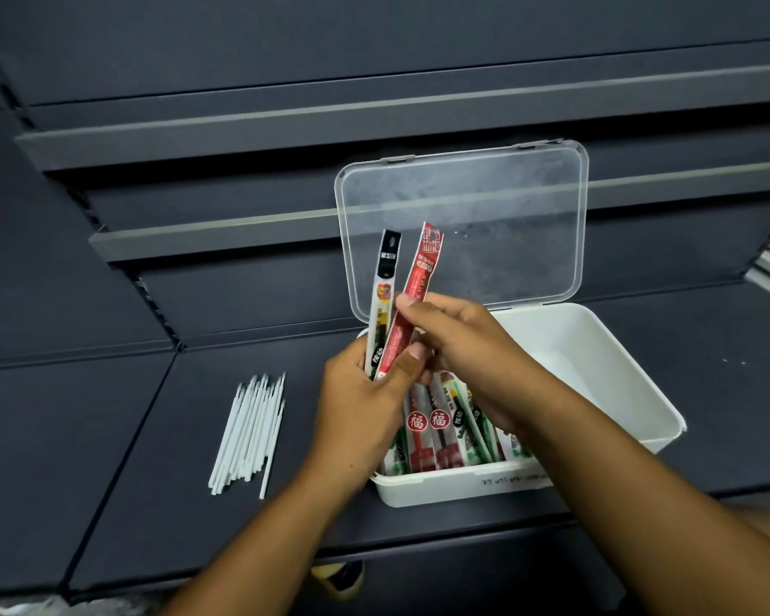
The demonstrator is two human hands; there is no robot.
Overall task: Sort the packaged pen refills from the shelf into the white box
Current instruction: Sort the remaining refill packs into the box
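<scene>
Here, left hand [365, 393] grips a black packet [385, 282] and a red packet [423, 264]; right hand [459, 349] pinches the red one. The left half of the white box [463, 489] holds stacked packets [439, 431]; these two seemingly remain.

Dark blue-grey metal shelves [107, 415] in stepped tiers, with paler grey edge strips [241, 133]

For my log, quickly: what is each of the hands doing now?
Left hand: holds the black-topped packet and the red packet.
Right hand: pinches the red packet.
</scene>
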